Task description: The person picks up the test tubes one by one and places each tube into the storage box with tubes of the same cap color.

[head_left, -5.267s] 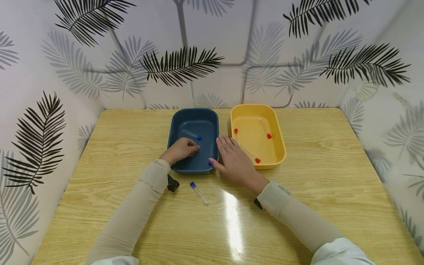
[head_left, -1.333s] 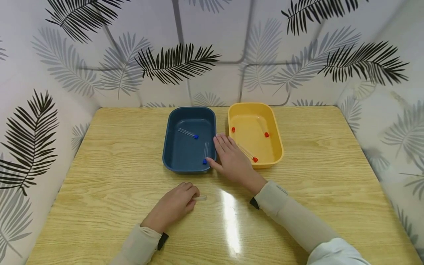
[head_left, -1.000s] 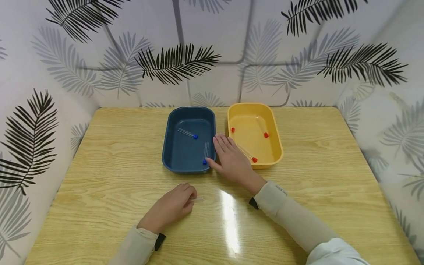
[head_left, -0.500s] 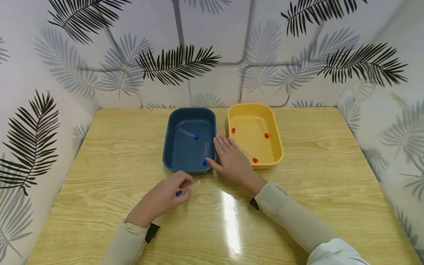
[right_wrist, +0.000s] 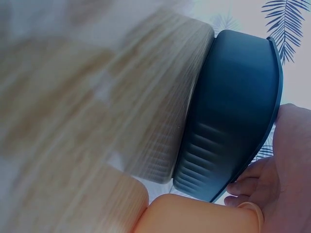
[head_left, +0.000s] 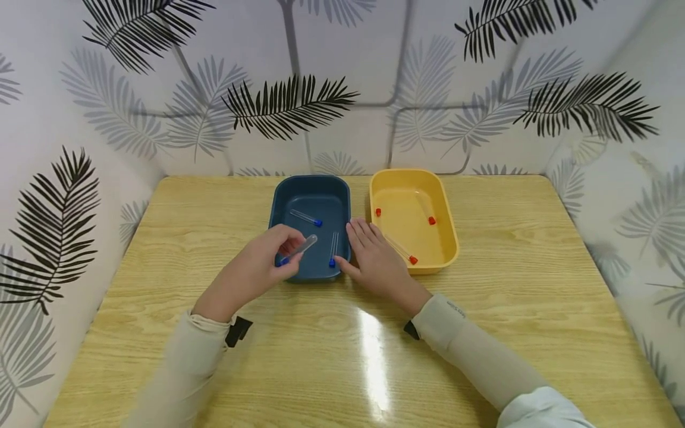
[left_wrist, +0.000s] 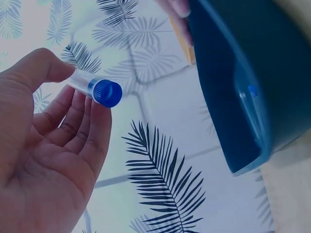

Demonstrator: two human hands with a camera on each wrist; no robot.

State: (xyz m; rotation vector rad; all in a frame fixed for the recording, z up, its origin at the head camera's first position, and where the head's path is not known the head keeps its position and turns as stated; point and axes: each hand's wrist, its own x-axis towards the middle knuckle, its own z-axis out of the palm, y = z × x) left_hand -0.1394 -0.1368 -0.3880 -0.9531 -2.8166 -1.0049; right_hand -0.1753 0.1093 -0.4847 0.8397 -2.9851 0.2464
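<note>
My left hand (head_left: 251, 267) pinches a clear test tube (head_left: 305, 245) with a blue cap, over the near left corner of the blue bin (head_left: 276, 208). In the left wrist view, the thumb and fingertips hold the tube (left_wrist: 83, 81) just behind its blue cap (left_wrist: 108, 93). Two more blue-capped test tubes lie in the blue bin: one tube (head_left: 306, 217) toward the back and another tube (head_left: 334, 246) along the right wall. My right hand (head_left: 377, 261) rests with straight fingers along the blue bin's right rim, its thumb at the near right corner.
Right of the blue bin stands a yellow bin (head_left: 453, 232) holding red-capped test tubes, among them one tube (head_left: 402, 249) partly behind my right hand. Both bins sit on a wooden table (head_left: 508, 285) before a leaf-patterned wall (head_left: 428, 77).
My left hand left the blue bin, picked the blue-capped test tube off the table and raised it forward to above the bin, turning it. The right hand has stayed on the rim.
</note>
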